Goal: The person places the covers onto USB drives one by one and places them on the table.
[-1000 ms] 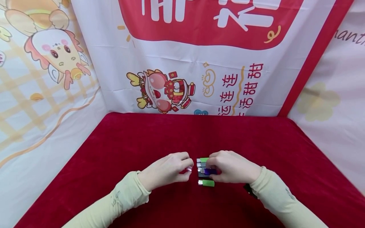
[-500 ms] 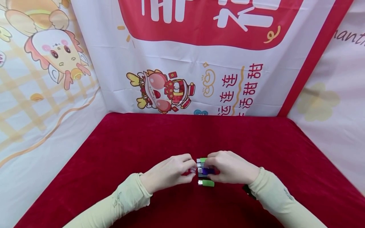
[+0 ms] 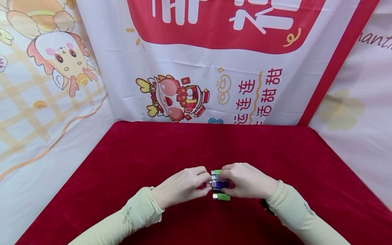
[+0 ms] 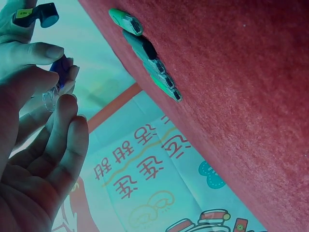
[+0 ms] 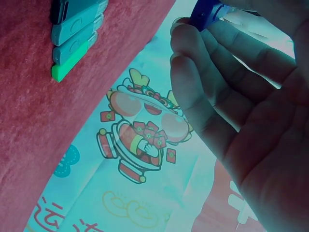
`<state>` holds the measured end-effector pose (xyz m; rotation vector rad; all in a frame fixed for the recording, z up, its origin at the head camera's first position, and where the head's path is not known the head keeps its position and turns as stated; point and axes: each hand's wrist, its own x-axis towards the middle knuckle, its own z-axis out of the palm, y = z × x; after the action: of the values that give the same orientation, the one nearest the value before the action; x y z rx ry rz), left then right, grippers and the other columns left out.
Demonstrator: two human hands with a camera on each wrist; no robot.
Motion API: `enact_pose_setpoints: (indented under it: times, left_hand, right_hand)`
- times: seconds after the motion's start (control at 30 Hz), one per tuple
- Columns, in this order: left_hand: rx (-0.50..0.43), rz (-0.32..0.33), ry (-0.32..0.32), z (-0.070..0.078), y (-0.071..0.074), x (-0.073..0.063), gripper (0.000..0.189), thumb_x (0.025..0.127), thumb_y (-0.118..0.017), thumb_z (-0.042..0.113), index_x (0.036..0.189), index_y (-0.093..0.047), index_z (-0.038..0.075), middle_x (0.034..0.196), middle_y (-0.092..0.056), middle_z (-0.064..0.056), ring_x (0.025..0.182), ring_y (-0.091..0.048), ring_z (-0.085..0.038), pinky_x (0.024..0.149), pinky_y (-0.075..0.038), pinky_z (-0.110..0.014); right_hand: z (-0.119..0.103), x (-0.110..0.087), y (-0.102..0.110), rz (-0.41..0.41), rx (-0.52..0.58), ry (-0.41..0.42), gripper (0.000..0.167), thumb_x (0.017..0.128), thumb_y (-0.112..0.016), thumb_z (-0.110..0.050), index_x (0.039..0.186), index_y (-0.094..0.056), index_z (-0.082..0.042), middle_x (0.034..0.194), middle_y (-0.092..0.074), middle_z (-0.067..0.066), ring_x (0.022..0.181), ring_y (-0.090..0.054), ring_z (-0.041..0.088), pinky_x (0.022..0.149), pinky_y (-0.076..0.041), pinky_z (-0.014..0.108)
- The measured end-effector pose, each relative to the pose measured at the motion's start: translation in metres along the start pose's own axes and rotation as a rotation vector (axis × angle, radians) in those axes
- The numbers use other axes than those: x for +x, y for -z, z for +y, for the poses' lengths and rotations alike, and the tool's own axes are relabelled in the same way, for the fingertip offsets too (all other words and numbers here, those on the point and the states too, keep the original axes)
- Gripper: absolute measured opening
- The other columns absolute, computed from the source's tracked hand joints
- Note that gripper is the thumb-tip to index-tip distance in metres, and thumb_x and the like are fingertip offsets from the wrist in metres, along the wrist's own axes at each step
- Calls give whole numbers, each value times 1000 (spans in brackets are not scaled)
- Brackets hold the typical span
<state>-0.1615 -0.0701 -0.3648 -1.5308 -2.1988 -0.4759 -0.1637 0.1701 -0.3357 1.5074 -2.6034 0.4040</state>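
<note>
My right hand [image 3: 246,180] pinches a purple USB stick [image 3: 223,184] between thumb and fingers, its metal plug pointing left. From the other side my left hand [image 3: 183,187] pinches a small clear plastic cap [image 4: 49,99]. Cap and plug meet between the two hands in the head view, and the left wrist view shows the cap right at the stick's end. Below the hands lies a row of USB sticks: a green stick [image 3: 223,197] nearest me, a dark stick [image 5: 60,10], grey sticks [image 5: 77,30] and another green stick [image 5: 72,65] farthest away.
A dark red cloth [image 3: 153,146] covers the table. White printed sheets with cartoons and lettering [image 3: 263,98] stand behind it and along both sides. A small black device [image 4: 36,17] sits at the right wrist.
My left hand has moved right, bringing the clear cap up to the purple stick's plug. The right hand has shifted very slightly left with the stick.
</note>
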Motion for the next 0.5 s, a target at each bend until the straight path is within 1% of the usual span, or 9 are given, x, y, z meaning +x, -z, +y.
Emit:
enact_pose_setpoints:
  times: [0.13, 0.37, 0.5]
  left_hand:
    - [10, -6, 1, 0, 0, 0, 11, 85, -72, 10, 88, -61, 11, 81, -49, 5, 66, -42, -1, 61, -36, -9]
    - [14, -13, -4, 1, 0, 1, 10, 86, -72, 12, 92, -64, 10, 83, -53, 2, 69, -45, -2, 63, -38, -9]
    - [11, -18, -6, 2, -1, 0, 11, 88, -73, 15, 93, -65, 9, 84, -53, 2, 69, -46, -3, 64, -39, -9]
  right_hand:
    - [0, 0, 0, 3, -1, 1, 15, 78, -81, -15, 82, -67, -17, 74, -55, -11, 60, -47, -1, 54, -42, 15]
    - [0, -1, 0, 8, -8, 12, 15, 78, -82, -15, 83, -68, -17, 75, -55, -11, 60, -48, 1, 54, -42, 15]
    - [-1, -1, 0, 10, -7, 18, 15, 78, -82, -16, 83, -68, -17, 74, -55, -12, 60, -46, -1, 54, -41, 15]
